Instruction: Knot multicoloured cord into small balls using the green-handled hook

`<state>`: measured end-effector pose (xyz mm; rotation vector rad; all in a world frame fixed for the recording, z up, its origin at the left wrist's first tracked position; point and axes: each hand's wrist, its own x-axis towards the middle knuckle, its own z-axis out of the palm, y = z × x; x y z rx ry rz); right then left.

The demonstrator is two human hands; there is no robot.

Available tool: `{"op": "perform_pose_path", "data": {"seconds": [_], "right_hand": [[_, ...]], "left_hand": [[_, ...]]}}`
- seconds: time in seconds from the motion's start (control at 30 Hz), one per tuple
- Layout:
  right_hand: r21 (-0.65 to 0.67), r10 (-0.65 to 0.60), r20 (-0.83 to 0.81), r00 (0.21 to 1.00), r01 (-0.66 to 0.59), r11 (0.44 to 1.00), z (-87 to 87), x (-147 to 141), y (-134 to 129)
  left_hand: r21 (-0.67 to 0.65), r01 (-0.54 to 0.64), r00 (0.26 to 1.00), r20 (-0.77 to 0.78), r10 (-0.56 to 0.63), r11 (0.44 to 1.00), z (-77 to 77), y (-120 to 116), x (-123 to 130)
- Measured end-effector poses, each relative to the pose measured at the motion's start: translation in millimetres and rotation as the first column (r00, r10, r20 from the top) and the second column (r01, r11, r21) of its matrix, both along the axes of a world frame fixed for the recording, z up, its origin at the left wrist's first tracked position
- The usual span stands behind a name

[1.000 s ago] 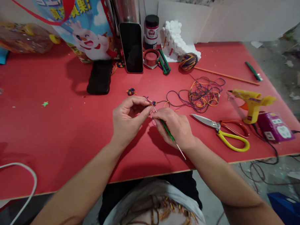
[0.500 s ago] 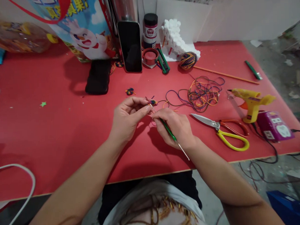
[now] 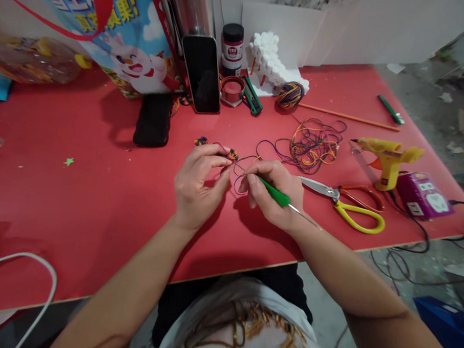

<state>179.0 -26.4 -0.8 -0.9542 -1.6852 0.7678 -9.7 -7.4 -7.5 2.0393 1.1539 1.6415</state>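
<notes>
Green-handled hook (image 3: 276,192) tilted flatter — right hand (image 3: 272,207) gripping it; left hand (image 3: 196,186) pinching yarn piece (image 3: 233,154).

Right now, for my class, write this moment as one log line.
left hand: holding multicoloured yarn piece | right hand: gripping green-handled tool | loose yarn: on red table

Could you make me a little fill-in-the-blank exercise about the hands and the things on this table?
1. The right hand holds a slim tool with a ____ grip.
2. The left hand holds a small yarn piece; the tangled yarn lies to its ____ (left or right).
3. The glue gun is mostly ____.
4. The tabletop is ____.

Missing words: green; right; yellow; red.
</notes>
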Motion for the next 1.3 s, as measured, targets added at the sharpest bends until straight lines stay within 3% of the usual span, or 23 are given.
{"op": "perform_pose_path", "data": {"seconds": [0.1,0.17,0.3,0.43,0.63,0.8,0.9,1.13,1.3], "right_hand": [[-0.115,0.020,-0.138,0.990,-0.036,0.993,1.4,-0.9,-1.5],[-0.117,0.008,-0.135,0.991,-0.023,0.993,1.8,-0.2,-1.0],[0.074,-0.090,0.003,0.996,0.090,0.993,1.5,4.1,5.4],[0.253,-0.175,0.066,0.982,0.153,0.955,4.0,5.9,13.6],[0.171,-0.054,0.136,0.989,0.030,0.985,2.4,5.7,16.4],[0.078,0.012,0.104,0.995,-0.021,0.997,-3.5,8.9,18.7],[0.031,0.024,0.036,0.999,-0.025,0.999,-3.4,9.1,20.2],[-0.140,-0.089,-0.165,0.982,0.066,0.988,5.5,8.1,20.3],[-0.125,-0.079,-0.145,0.986,0.061,0.990,5.8,7.5,19.4]], "left_hand": [[0.003,-0.039,0.999,0.012,0.039,0.999,-1.0,2.4,-1.0],[-0.024,-0.040,0.998,0.056,0.041,0.999,-1.9,5.2,-1.4],[-0.047,0.011,0.997,0.082,-0.007,0.999,-1.8,7.1,-1.9],[-0.004,0.044,0.999,-0.031,-0.044,0.999,0.0,2.5,-1.9],[0.029,0.103,0.973,-0.209,-0.095,0.994,-2.5,-1.0,-3.9],[0.076,0.133,0.969,-0.222,-0.113,0.988,-4.5,0.8,-4.9],[0.065,0.135,0.975,-0.189,-0.121,0.989,-2.9,1.8,-3.4],[0.001,0.128,0.989,-0.079,-0.127,0.992,1.4,0.8,0.7],[-0.181,0.225,0.970,0.140,-0.201,0.957,-3.1,1.1,4.2]]}}
